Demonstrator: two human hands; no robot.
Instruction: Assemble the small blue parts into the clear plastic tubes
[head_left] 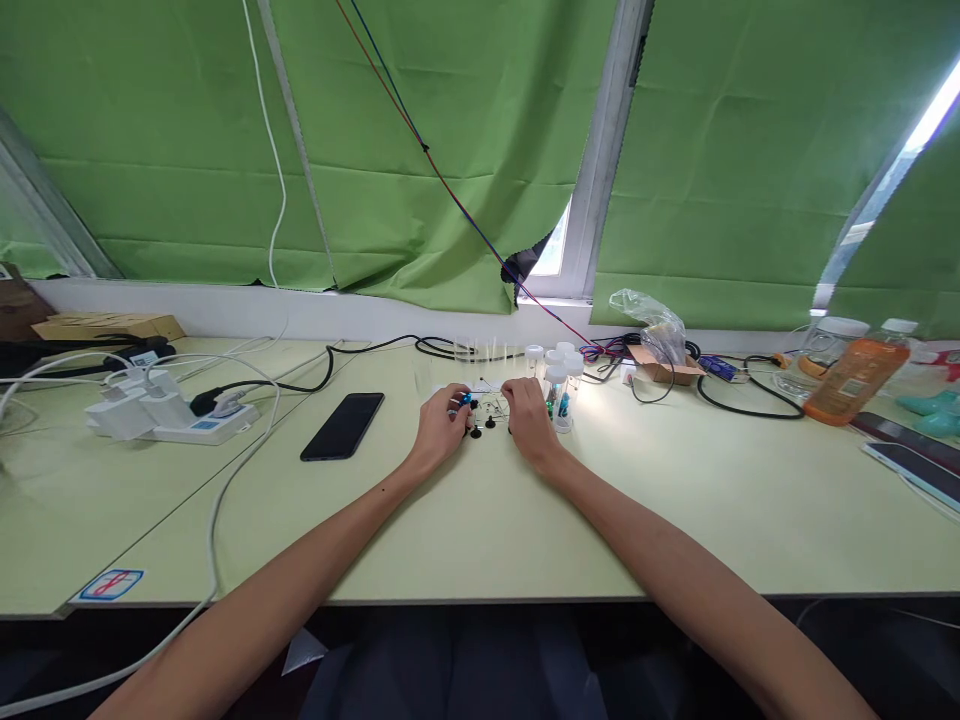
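Observation:
My left hand point(441, 428) is closed, with a small shiny blue piece point(466, 398) at its fingertips. Facing it, my right hand point(531, 415) has its fingers bent down and pressed together; whatever they may hold is hidden. Between the two hands lie small black round-based pieces point(475, 432) and some thin wire-like parts, too small to name. Right beside my right hand stand several clear vials point(564, 405) with white caps, some with blue or green pieces inside. Behind the hands is a clear plastic holder point(480, 352), partly covered by them.
A black phone point(343, 427) lies to the left, beyond it a white power strip point(196, 425) with plugs and cables. To the right are a small cardboard box point(664, 370), a plastic bag point(651, 318), black cables, an orange bottle point(856, 378) and a light-coloured phone point(916, 472).

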